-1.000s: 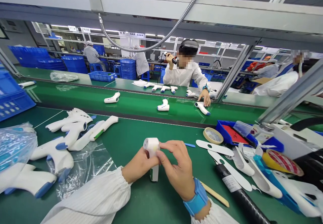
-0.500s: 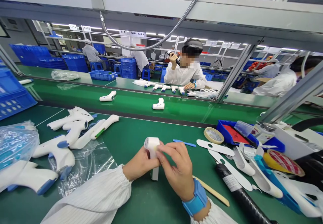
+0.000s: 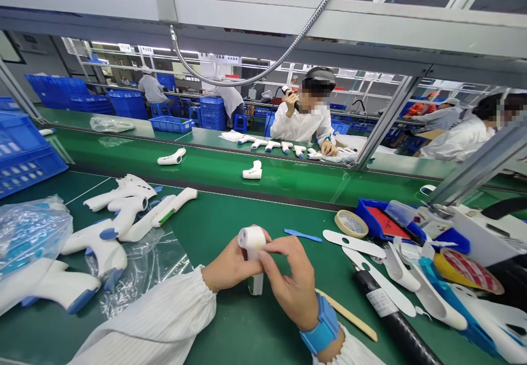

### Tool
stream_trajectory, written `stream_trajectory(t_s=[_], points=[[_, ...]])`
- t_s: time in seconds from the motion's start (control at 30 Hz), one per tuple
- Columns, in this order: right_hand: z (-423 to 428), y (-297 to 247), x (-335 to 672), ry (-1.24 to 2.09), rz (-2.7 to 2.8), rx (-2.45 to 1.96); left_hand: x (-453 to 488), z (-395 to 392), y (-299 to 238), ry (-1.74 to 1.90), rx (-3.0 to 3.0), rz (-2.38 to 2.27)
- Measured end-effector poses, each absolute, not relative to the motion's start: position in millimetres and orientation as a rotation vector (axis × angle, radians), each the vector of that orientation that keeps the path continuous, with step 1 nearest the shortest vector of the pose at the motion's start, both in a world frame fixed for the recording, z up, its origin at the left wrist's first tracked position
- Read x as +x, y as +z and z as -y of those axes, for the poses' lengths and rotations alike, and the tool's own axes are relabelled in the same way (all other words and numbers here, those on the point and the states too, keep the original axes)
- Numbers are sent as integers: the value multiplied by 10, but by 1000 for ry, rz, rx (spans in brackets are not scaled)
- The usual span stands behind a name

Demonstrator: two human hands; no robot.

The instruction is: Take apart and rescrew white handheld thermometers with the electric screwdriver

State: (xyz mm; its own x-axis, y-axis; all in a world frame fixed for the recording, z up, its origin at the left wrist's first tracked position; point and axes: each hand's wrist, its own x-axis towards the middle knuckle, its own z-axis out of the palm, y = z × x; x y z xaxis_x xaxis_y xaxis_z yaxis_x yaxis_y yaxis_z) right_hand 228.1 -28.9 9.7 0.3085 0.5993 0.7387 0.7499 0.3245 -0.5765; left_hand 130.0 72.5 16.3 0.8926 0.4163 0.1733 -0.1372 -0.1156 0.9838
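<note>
A white thermometer gun (image 3: pixel 252 244) stands upright on the green table (image 3: pixel 230 332) in front of me, its round head on top. My left hand (image 3: pixel 228 266) is wrapped round its body from the left. My right hand (image 3: pixel 290 282), with a blue wrist strap (image 3: pixel 323 324), pinches at the side of the head, fingers pressed together against it. The lower end of the gun rests on the table between my hands.
Several white and blue thermometer guns (image 3: pixel 102 228) lie at the left on clear plastic (image 3: pixel 135 271). White cover plates (image 3: pixel 349 242), a tape roll (image 3: pixel 348 223), a black driver (image 3: pixel 391 315) and a wooden stick (image 3: pixel 348 314) lie right. A conveyor belt (image 3: pixel 206 167) carries guns; a co-worker (image 3: pixel 304 115) sits opposite.
My hands have kept their hold on the gun, shifting only slightly. The guns on the belt have travelled left. The co-worker's hand has drawn back from the belt.
</note>
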Motion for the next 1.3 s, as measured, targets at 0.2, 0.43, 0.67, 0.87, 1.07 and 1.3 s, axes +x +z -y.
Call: stream_trajectory(t_s=[0.2,0.43,0.67,0.87,1.07,1.3], points=[[268,57,2353,414,1221,-1513,1266,-788,80,853,2448,-425],[144,-30,2341,760,1114,-1793,1309,-797,-99,720,2818,-469],[89,-31,2464,674,1022,-1748,1285,-894,-9,805,2653,-667],[91,132,2684,-9,1143,-1933,1214,-1156,-19,803,2428,-983],[1,41,2692,138,1230,-1943,1243,-1195,-173,504,2492,-862],[109,41,2782,172,1036,-1785,1284,-1154,-150,341,2580,-758]])
